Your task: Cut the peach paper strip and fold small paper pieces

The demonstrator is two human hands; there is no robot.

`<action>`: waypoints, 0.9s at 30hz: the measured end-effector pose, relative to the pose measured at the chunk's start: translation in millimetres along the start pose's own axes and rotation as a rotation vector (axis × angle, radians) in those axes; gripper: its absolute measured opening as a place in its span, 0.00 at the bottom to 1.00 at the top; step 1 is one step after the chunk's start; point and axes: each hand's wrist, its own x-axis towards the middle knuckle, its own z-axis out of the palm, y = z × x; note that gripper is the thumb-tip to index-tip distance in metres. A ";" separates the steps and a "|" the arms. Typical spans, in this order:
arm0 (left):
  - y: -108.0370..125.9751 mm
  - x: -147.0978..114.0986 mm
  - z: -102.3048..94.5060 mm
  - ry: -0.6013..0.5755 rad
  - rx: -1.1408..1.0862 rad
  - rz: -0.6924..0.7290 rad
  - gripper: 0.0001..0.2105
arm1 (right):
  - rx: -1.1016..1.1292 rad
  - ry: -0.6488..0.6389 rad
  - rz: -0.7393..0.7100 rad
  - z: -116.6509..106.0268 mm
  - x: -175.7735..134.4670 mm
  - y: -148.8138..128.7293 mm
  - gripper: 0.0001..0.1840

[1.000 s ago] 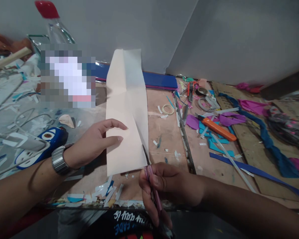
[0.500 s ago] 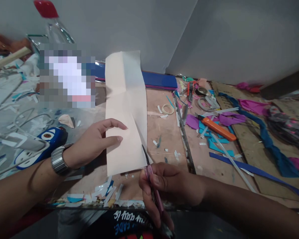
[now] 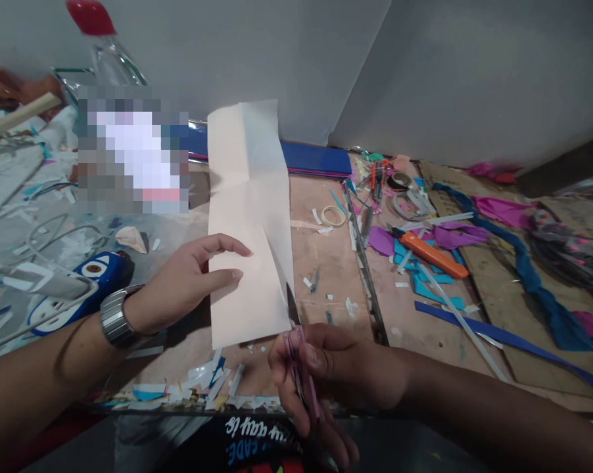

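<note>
A long sheet of cream paper (image 3: 247, 197) with fold creases lies on the table, its far end rising against the grey wall. My left hand (image 3: 205, 263) rests on the lower left of the sheet, thumb and forefinger apart, pressing it flat without gripping. In my right hand (image 3: 331, 368) is a pair of scissors (image 3: 299, 348) with pink handles, fingers wrapped round them. The dark blade points up and away at the sheet's lower right edge. A slit runs up the paper from there, with the right-hand strip partly behind the blade.
Paper scraps litter the table. On the left sit a blue-and-white power strip (image 3: 79, 295) with a plugged-in adapter and a red-capped bottle (image 3: 109, 52). Blue strips (image 3: 316, 159) lie behind the paper. An orange cutter (image 3: 434, 255), tape rolls (image 3: 409, 200) and ribbons are at right.
The scissors' handles have spread apart in my right hand, and the blade has shifted slightly right at the paper's edge. My left hand and the sheet have hardly moved.
</note>
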 end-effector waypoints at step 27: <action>6.2 -1.1 -1.2 0.036 0.022 0.037 0.11 | -0.103 0.131 -0.099 21.4 -3.8 3.1 0.19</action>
